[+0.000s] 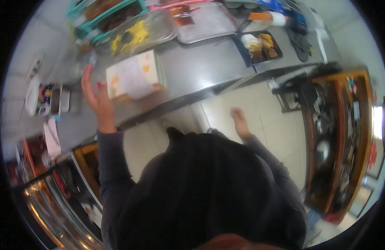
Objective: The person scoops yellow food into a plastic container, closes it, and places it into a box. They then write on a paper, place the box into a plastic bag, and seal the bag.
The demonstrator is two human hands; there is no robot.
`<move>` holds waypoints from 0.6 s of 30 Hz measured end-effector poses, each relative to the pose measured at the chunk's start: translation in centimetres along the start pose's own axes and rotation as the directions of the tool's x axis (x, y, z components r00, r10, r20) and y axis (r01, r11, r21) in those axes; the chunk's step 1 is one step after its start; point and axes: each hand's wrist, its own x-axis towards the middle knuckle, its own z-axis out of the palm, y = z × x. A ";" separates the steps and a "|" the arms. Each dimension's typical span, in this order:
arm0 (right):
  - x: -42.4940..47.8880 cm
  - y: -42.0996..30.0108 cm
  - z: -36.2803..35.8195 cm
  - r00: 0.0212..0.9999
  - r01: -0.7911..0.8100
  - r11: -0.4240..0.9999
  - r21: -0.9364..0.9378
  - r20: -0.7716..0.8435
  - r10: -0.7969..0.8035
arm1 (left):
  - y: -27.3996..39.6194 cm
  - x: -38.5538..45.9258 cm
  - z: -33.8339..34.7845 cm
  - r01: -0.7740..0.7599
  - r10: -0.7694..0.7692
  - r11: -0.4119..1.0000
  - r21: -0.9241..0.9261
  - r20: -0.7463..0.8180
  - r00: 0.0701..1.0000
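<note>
My left hand (98, 101) is raised over the steel worktable (192, 70), fingers apart and holding nothing. Just right of it sits a cream box or stack of boxes (131, 75) with orange markings. A white paper sheet (134, 76), apparently with faint writing, lies on top. I cannot tell whether the hand touches the box. Away from the table, my right hand (241, 122) hangs over the tiled floor. Motion blur hides how its fingers are set, and nothing shows in it.
A metal tray (208, 26) stands at the back beside a plastic-covered tray (142, 32) with yellow pieces. Teal crates (111, 15) are behind. A black tray (262, 47) holds baked items. Wooden shelving (336, 140) stands right; a lit display case (51, 209) is lower left.
</note>
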 end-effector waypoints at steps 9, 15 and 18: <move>-5.5 2.9 -4.8 0.642 -0.285 0.855 -0.434 0.576 0.506 | 7.5 -33.4 3.9 0.420 -0.449 0.883 0.209 0.117 0.886; -1.6 2.8 -5.7 0.695 -0.310 0.839 -0.446 0.496 0.521 | 11.1 -51.9 1.4 0.927 -0.887 0.359 0.108 -0.269 0.375; -0.5 2.5 -4.0 0.743 -0.354 0.847 -0.395 0.431 0.512 | 10.2 -55.2 0.6 0.932 -0.865 0.310 0.188 -0.352 0.358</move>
